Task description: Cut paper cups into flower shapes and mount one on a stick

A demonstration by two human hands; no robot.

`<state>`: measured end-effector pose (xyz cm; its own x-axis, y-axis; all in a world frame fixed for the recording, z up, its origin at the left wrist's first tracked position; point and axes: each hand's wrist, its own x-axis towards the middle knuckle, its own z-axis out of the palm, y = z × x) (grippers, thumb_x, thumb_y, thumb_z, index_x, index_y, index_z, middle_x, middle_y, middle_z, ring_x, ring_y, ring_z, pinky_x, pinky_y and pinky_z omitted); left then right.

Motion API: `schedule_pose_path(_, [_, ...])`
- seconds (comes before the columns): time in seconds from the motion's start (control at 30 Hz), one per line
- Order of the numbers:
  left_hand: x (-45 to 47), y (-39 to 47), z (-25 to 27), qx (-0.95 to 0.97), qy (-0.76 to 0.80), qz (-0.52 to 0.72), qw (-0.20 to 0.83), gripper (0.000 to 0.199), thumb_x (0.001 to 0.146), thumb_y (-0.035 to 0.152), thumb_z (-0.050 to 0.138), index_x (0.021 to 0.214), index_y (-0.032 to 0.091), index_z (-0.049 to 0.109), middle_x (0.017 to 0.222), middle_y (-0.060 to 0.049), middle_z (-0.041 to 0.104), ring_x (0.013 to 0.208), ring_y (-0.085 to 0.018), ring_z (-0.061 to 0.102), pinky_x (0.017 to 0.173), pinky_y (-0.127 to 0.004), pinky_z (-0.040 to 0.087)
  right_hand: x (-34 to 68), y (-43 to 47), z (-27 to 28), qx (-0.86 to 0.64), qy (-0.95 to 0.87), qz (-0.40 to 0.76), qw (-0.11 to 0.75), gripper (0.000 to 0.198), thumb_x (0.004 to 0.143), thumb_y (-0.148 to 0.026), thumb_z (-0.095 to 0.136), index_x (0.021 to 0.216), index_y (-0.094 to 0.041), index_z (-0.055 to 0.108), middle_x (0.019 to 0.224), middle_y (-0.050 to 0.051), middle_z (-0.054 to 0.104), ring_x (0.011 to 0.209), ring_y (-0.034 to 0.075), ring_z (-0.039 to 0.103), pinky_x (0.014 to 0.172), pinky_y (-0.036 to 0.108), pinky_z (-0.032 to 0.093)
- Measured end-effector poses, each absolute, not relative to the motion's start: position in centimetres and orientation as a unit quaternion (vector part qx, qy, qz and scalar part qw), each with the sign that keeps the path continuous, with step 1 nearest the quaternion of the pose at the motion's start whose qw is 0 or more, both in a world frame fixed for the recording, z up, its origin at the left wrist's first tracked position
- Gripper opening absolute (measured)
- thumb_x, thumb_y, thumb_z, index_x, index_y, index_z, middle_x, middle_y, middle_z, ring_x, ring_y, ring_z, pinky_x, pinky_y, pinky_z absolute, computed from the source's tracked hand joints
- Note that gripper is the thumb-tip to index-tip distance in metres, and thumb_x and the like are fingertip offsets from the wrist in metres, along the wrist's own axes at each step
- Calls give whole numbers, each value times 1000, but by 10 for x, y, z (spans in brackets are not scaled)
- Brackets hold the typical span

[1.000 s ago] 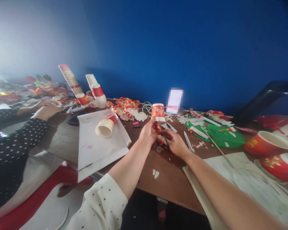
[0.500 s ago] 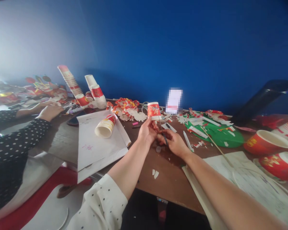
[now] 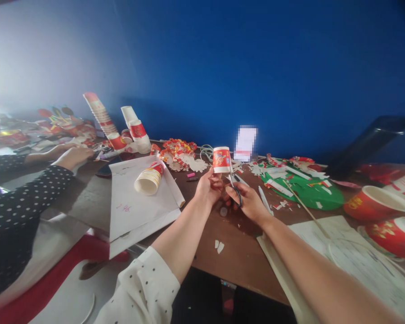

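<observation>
A red and white paper cup (image 3: 222, 159) is held upside down or upright, I cannot tell which, above the middle of the table. My left hand (image 3: 208, 186) is closed on its lower edge from the left. In my right hand (image 3: 248, 200) is a pair of dark-handled scissors (image 3: 238, 194), fingers through the loops. The blades point up along the cup's right side and touch or nearly touch it. Two small white paper scraps (image 3: 219, 246) lie on the table below my hands.
Nested paper cups (image 3: 148, 180) lie on a white sheet at left; tall cup stacks (image 3: 103, 119) stand behind. Cut paper pieces cover a green disc (image 3: 324, 195) at right, near larger red cups (image 3: 376, 202). A co-worker's hand (image 3: 74, 157) is at far left.
The cup has turned and shifted slightly right in my left hand. My right hand has tilted the scissors, so their handle loop and blades now show more plainly beside the cup.
</observation>
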<state>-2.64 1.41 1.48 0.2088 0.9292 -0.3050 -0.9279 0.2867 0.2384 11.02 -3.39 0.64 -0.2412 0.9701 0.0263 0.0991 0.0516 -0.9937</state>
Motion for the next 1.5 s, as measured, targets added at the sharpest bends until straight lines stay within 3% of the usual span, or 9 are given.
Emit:
schedule_pose_path(0.17, [-25, 13, 16, 0, 226, 579, 784, 15, 91, 20, 49, 78, 12, 52, 63, 1, 53, 36, 0, 36, 32, -11, 24, 110, -34, 7, -457, -593, 509, 425, 37, 74, -54, 66, 92, -23, 59, 70, 3, 65, 58, 18, 60, 44, 27, 42])
schedule_pose_path(0.33, [-21, 7, 19, 75, 243, 562, 787, 39, 83, 50, 57, 72, 13, 55, 62, -2, 56, 46, -7, 50, 44, -19, 41, 109, -34, 6, -467, -600, 483, 434, 37, 74, -56, 65, 90, -22, 60, 68, 3, 63, 57, 18, 60, 44, 27, 42])
schedule_pose_path(0.53, [-19, 2, 20, 132, 272, 524, 796, 25, 84, 30, 60, 67, 14, 52, 54, 1, 51, 43, -9, 48, 43, -22, 38, 108, -34, 2, -461, -626, 455, 434, 41, 73, -55, 67, 95, -21, 60, 67, 2, 63, 56, 17, 59, 47, 27, 45])
schedule_pose_path(0.73, [-21, 2, 16, 189, 276, 478, 812, 32, 85, 41, 56, 66, 15, 51, 52, 1, 48, 37, -12, 45, 40, -26, 35, 107, -34, 3, -462, -608, 473, 440, 43, 71, -56, 68, 96, -21, 59, 71, 3, 64, 59, 18, 60, 47, 27, 45])
schedule_pose_path(1.03, [-20, 3, 17, 186, 281, 492, 803, 28, 87, 38, 53, 70, 15, 53, 53, 0, 48, 40, -12, 47, 43, -27, 37, 108, -35, 6, -456, -595, 487, 448, 39, 73, -55, 66, 94, -23, 59, 76, 2, 63, 60, 16, 59, 50, 27, 44])
schedule_pose_path(1.3, [-20, 7, 10, 194, 260, 491, 808, 27, 86, 36, 55, 71, 14, 55, 53, 0, 49, 41, -12, 48, 46, -27, 41, 107, -35, 7, -463, -614, 462, 443, 36, 72, -51, 69, 93, -23, 61, 74, 2, 63, 61, 17, 59, 61, 32, 49])
schedule_pose_path(1.5, [-21, 4, 15, 204, 273, 481, 808, 30, 88, 38, 51, 70, 15, 54, 51, 0, 48, 38, -12, 46, 42, -27, 37, 107, -34, 6, -460, -604, 472, 449, 38, 73, -52, 68, 94, -21, 61, 74, 1, 63, 59, 15, 58, 59, 30, 48])
